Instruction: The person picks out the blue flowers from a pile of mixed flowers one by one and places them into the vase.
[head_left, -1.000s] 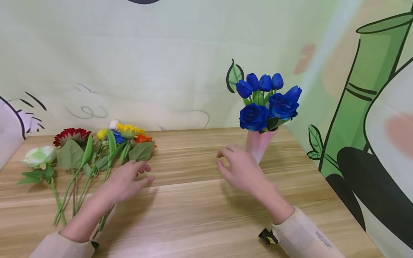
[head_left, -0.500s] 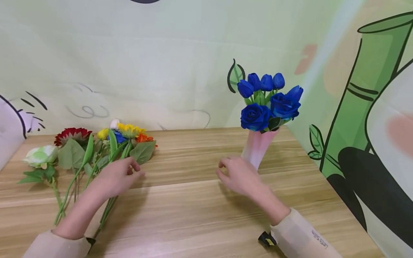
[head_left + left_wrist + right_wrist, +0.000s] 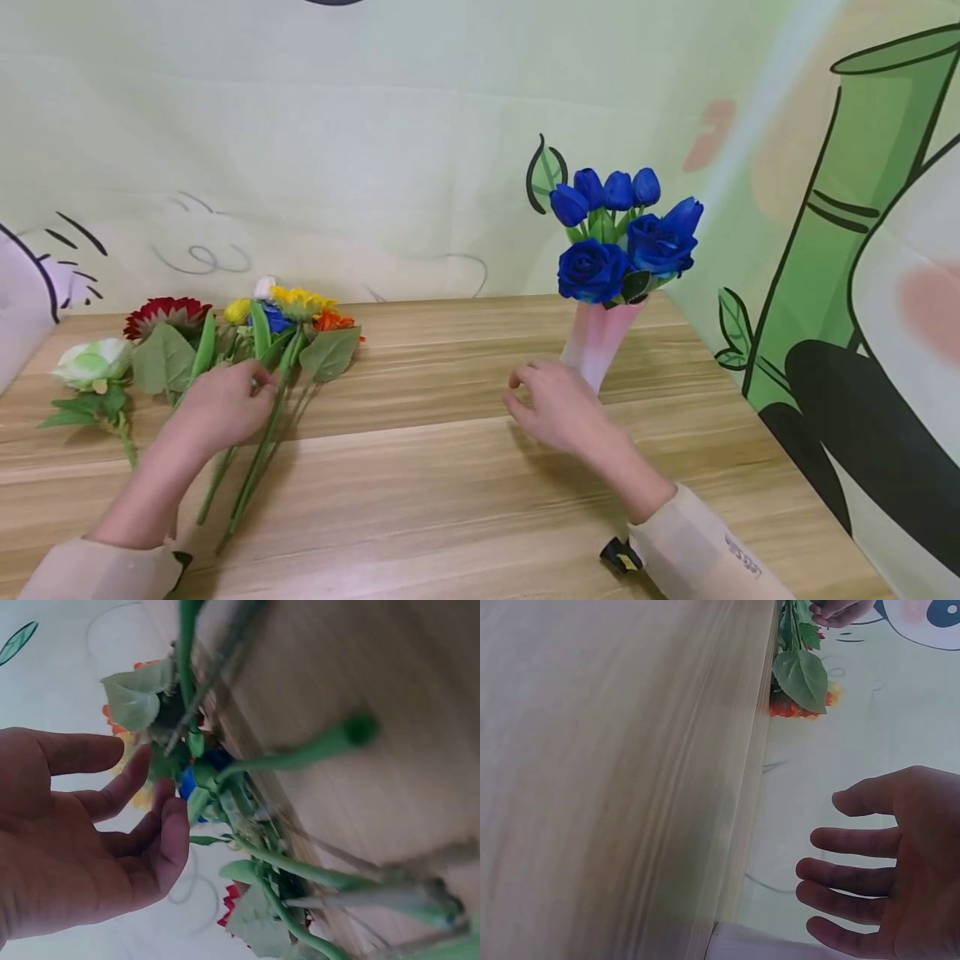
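My left hand [image 3: 225, 404] hovers over the stems of the loose flowers on the left; in the left wrist view its fingers [image 3: 172, 832] are loosely bent with nothing between them. The flowers beneath and around it include a white-green rose [image 3: 93, 362], a dark red flower [image 3: 167, 318], a yellow flower [image 3: 303, 302] and an orange one [image 3: 335, 322]. My right hand [image 3: 555, 408], fingers relaxed and apart, is held above the table just in front of a pink-white vase [image 3: 607, 337]. Blue roses [image 3: 592, 272] and blue tulips [image 3: 568, 205] stand in that vase.
The wooden table [image 3: 435, 483] runs back to a printed cloth backdrop [image 3: 360, 167]. A small black object [image 3: 618, 557] sits at the right sleeve's cuff. Green stems [image 3: 255, 467] reach toward the table's front on the left.
My left hand has moved left across the flower stems. The right hand dipped slightly, then stayed in front of the vase. The flowers and vase stay in place.
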Motion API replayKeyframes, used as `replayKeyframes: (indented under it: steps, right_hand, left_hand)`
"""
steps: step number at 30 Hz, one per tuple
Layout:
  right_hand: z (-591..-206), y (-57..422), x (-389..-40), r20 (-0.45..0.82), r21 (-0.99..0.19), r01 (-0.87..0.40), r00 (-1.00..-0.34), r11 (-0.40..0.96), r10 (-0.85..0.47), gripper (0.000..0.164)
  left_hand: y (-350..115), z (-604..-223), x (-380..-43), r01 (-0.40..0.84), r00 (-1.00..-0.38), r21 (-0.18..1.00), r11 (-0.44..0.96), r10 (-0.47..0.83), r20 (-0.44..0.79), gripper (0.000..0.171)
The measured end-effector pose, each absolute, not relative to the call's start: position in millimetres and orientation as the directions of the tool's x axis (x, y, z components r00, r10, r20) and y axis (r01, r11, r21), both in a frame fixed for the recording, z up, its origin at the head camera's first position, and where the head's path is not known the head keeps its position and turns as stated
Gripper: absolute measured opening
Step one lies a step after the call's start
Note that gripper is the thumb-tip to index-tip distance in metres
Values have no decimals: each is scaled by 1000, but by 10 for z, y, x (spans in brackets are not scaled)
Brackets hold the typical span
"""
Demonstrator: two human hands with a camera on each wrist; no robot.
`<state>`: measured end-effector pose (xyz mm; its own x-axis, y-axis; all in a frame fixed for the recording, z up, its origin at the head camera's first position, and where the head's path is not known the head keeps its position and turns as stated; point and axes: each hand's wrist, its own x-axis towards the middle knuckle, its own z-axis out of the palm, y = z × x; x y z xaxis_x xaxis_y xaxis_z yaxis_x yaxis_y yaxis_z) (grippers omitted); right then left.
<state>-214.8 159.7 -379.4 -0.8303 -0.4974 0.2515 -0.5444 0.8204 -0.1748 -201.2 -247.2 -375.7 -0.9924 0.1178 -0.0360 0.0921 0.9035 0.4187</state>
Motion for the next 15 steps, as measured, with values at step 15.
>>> replayKeyframes:
  steps: [15]
  right_hand:
    - [-3809, 1575, -2122, 181, -190, -518, -853, 834, -489, 21]
  left_hand:
    - [-2760, -3751, -2075, 32, -990, 341, 940, 76, -116, 45]
